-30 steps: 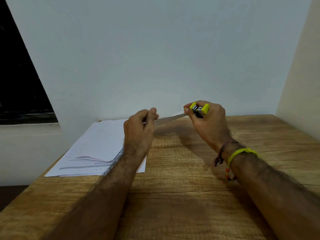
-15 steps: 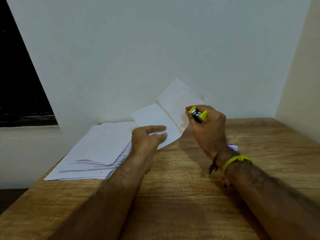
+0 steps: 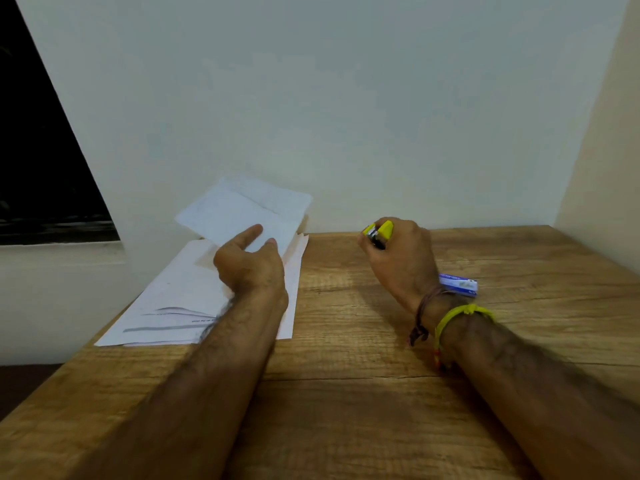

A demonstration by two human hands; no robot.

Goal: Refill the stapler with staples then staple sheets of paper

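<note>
Head view, left hand: the left hand (image 3: 251,263) reaches forward over the paper stack, index finger and thumb stretched out rather than curled; the fingers look relaxed and straight, touching or just under the lifted sheet (whether the sheet is pinched or only resting on the fingertips I cannot tell for sure, but no curl round it shows)
Head view, lifted sheet: a white sheet of paper (image 3: 242,211) is raised off the stack and tilted, its far edge up against the wall, its near edge at the left fingertips
Head view, paper stack: more sheets (image 3: 180,299) lie flat at the left edge of the table, slightly fanned, with a line of print near the front; the left forearm crosses over their near right corner
Head view, right hand: the right hand (image 3: 398,258) is curled round a small yellow stapler (image 3: 379,232), clamped on it, with the yellow ends and a dark metal middle showing above the fingers; it is held just above the table, to the right of the papers and apart from them
Head view, staple box: a small blue and white box (image 3: 459,285) lies on the table just behind the right wrist, partly hidden by it
Head view, wrist: a yellow band (image 3: 460,315) and a dark thread circle the right wrist
Head view, table: a wooden table (image 3: 346,341) set against a pale wall (image 3: 346,98), with a dark window opening (image 3: 34,150) at the left
</note>
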